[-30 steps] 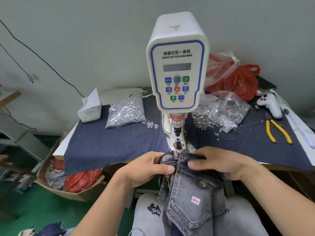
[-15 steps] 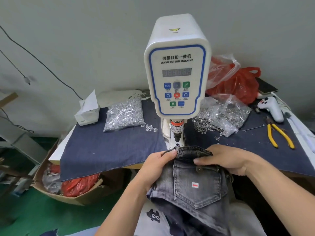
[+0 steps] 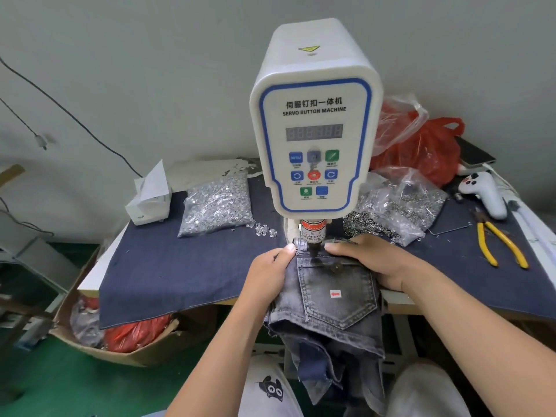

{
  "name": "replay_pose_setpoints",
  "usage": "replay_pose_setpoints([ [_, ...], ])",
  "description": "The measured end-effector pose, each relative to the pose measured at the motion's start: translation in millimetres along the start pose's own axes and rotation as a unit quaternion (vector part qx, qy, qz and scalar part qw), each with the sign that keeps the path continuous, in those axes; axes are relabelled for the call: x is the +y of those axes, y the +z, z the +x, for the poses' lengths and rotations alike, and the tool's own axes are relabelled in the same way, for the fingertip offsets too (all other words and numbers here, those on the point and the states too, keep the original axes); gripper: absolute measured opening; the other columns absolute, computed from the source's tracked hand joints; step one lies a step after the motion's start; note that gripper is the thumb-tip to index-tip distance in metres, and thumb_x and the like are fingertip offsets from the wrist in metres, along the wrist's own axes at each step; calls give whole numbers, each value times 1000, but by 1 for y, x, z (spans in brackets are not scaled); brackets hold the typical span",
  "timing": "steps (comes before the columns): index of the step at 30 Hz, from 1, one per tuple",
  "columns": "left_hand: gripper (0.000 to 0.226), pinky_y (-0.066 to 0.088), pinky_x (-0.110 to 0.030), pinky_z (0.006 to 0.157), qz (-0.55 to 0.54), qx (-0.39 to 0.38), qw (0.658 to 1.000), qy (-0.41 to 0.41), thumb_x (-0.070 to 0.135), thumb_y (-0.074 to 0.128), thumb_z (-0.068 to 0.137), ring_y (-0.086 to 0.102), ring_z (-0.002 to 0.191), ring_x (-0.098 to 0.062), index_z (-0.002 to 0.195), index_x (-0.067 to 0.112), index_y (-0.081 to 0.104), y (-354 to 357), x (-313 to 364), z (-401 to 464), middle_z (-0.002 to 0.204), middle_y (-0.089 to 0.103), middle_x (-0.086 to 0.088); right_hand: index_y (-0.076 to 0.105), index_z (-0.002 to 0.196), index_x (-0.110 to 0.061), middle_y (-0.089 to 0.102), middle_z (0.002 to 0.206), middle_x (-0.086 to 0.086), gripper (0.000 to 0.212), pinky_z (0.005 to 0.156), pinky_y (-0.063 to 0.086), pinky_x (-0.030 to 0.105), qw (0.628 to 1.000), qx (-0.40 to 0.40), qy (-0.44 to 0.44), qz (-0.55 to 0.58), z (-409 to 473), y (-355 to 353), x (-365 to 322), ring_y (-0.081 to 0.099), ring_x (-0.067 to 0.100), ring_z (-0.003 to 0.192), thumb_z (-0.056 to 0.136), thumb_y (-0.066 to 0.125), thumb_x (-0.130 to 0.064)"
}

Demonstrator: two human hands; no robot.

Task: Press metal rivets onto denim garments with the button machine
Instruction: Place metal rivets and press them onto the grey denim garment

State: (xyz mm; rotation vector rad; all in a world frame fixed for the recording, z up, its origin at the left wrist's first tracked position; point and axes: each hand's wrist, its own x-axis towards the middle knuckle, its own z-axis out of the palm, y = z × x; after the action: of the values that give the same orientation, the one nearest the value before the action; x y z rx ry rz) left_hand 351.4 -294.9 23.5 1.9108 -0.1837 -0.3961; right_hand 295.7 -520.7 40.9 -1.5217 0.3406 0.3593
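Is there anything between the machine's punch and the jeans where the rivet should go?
Nothing visible blocks it. The punch hangs right over the jeans at the pocket's top edge. The left hand and right hand hold the denim on either side, fingertips close to the punch but not under it.

Soft, even room light from overhead, no hard shadows (only a faint one under the counter (image 3: pixel 400 303) edge); wide-angle bending at the corners, mild softness throughout.
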Motion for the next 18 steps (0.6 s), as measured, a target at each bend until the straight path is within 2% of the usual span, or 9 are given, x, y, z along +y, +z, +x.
replay_pose_setpoints([
  [2,51,27,-19,52,37,-5,999,34,45,53,107,34,57,-5,69,15,38,5,4,3,60,35,12,76,107,0,77,107,20,55,81,61,35,1000,-2,-5,-13,1,-6,0,76,33,98,76,87,-43],
  [3,50,27,-20,50,53,-7,997,50,44,53,107,31,55,-6,69,17,37,7,4,4,59,33,12,76,108,-1,77,108,18,59,83,61,36,1000,-7,-6,-25,0,-10,2,76,33,99,72,89,-45],
  [8,54,33,-31,62,93,-19,993,72,46,49,108,42,63,-8,81,0,52,14,-7,8,72,48,-2,79,103,-7,79,105,14,55,98,58,48,996,4,-31,-82,1,-20,12,76,30,100,68,91,-49],
  [11,48,31,-29,59,97,-9,993,70,45,50,108,40,59,-4,73,13,47,16,-9,11,68,45,3,77,104,-6,79,103,13,47,100,56,52,994,32,-48,-91,4,-18,16,76,29,99,76,89,-42],
  [13,46,33,-27,58,105,-4,992,74,44,50,108,44,61,-5,72,15,51,18,-10,12,68,50,4,78,103,-7,79,103,12,39,100,56,54,993,44,-57,-91,4,-18,19,76,29,99,80,87,-38],
  [15,44,35,-23,59,103,8,991,80,41,52,108,48,64,-4,73,15,56,20,-11,12,70,56,4,78,105,-9,79,105,11,36,100,55,54,993,40,-62,-87,4,-19,20,75,29,102,81,85,-36],
  [18,37,34,-15,57,100,24,990,97,37,55,107,53,66,2,72,25,57,23,-11,11,69,58,10,76,110,-10,78,108,12,35,99,57,52,996,31,-59,-66,3,-22,22,75,29,103,83,84,-31],
])
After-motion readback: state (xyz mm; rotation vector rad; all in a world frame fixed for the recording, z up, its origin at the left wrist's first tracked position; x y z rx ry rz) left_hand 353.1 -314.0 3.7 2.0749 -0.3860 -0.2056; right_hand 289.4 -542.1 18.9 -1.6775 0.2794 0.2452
